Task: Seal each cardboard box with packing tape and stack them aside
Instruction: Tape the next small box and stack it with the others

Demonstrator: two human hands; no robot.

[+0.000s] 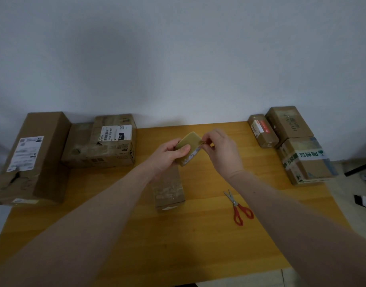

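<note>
Above the middle of the table point(178, 245), both hands met at a roll of tape point(188, 148), held tilted in the air just over the far end of a small box point(169, 189). The left hand point(167, 156) gripped the roll, thumb curled across its near face and fingers wrapped behind. The right hand point(221, 150) pinched at the roll's upper right edge with thumb and forefinger pressed together; whether they held a loose tape end could not be told. The small box lay lengthwise at the table's centre, its near end well back from the near edge, with bare wood on both sides. Right of that box and apart from it lay red-handled scissors point(239, 208), blades pointing away. Left of the small box, at the table's far left corner, stood a tall box point(31, 158) overhanging the left edge, and beside it a labelled box point(103, 141) against the wall. Right of the small box, three boxes point(289, 137) crowded the far right corner, the nearest reaching the right edge. The near half of the table lay open beneath the forearms.
</note>
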